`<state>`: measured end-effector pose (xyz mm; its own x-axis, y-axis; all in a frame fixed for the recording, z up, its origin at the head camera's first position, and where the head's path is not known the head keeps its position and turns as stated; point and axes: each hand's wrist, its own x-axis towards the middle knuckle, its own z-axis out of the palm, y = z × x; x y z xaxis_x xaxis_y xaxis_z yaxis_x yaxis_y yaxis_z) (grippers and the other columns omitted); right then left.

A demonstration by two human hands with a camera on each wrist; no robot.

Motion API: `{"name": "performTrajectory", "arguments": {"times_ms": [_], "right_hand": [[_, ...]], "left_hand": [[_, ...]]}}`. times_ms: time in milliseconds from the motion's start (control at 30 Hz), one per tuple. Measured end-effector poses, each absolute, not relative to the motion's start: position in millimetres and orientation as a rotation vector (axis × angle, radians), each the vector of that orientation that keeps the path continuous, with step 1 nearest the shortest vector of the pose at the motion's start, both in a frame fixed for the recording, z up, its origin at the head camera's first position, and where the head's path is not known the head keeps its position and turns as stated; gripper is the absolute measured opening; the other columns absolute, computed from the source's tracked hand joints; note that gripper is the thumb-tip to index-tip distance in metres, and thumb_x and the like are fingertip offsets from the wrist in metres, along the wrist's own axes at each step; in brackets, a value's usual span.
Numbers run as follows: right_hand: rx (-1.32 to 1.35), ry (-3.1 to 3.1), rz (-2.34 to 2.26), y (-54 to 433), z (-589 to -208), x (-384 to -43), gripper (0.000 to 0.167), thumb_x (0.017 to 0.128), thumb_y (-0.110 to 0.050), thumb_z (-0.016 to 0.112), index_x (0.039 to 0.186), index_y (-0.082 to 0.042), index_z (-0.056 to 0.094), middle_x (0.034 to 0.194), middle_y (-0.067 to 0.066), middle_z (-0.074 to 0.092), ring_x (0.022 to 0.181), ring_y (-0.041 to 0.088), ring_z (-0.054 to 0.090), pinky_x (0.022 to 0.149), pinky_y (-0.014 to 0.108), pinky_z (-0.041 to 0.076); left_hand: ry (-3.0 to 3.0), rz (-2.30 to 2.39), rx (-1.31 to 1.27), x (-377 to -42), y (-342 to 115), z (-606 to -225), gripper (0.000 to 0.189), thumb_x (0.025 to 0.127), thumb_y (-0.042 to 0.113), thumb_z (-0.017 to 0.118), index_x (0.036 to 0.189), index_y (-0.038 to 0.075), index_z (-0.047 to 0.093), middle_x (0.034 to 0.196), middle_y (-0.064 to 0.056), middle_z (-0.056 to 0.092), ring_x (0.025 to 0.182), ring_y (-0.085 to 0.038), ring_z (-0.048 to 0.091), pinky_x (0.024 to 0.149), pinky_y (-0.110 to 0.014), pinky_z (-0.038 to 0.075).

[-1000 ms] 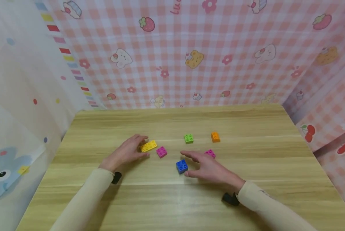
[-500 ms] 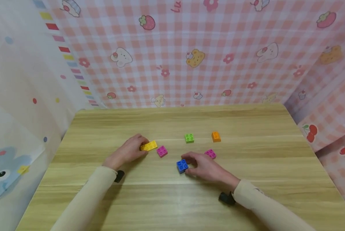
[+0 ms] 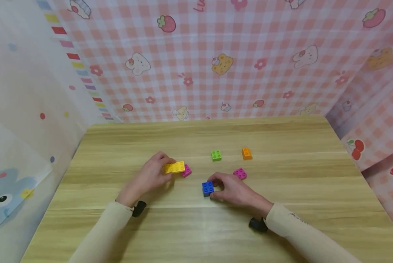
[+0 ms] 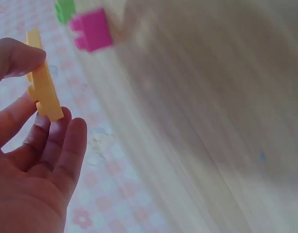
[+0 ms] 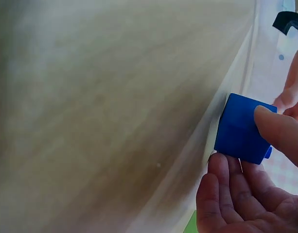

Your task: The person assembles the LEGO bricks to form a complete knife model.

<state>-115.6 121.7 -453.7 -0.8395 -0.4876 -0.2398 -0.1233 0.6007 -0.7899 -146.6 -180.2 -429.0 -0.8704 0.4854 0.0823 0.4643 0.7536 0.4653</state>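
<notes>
I pinch a long, thin yellow block (image 3: 175, 167) with round bumps on one side in my left hand (image 3: 150, 175). In my right hand (image 3: 232, 189) I pinch a fat blue block (image 3: 208, 189) with four bumps.

High on the pink checked cloth (image 3: 190, 47) behind the counter (image 3: 275, 135), I can make out slanting pink letters (image 3: 200, 5) that look like "Lu", cut off at the top. Lower on that same cloth, just above the counter's back edge, sits one small reddish character (image 3: 208, 118), perhaps an "e" or "a". Dark marks (image 3: 297, 218) on the right sleeve (image 3: 301, 232) are too small to read.
</notes>
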Motion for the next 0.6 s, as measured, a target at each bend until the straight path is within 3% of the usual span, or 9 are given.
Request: {"name": "performTrajectory", "arguments": {"times_ms": [333,600], "right_hand": [[-0.538,2.384,-1.155,120,-457,-115,0.036,0.087,-0.014,0.084,0.119,-0.008,0.067,0.108,-0.002,0.069,0.099,0.017,0.062,0.094,0.039,0.055],[-0.541,2.378,-1.162,121,-457,-112,0.051,0.088,-0.016,0.084,0.133,-0.006,0.063,0.127,0.005,0.067,0.111,0.019,0.062,0.102,0.043,0.053]], "left_hand": [[2.864,0.874,0.831,-119,-151,-418,0.038,0.083,0.005,0.082,0.12,0.004,0.072,0.113,-0.006,0.061,0.099,-0.024,0.057,0.092,-0.044,0.055],[2.798,0.977,0.853,-108,-133,-417,0.038,0.082,0.004,0.082,0.118,0.007,0.073,0.115,-0.004,0.061,0.101,-0.021,0.058,0.093,-0.042,0.054]]}}
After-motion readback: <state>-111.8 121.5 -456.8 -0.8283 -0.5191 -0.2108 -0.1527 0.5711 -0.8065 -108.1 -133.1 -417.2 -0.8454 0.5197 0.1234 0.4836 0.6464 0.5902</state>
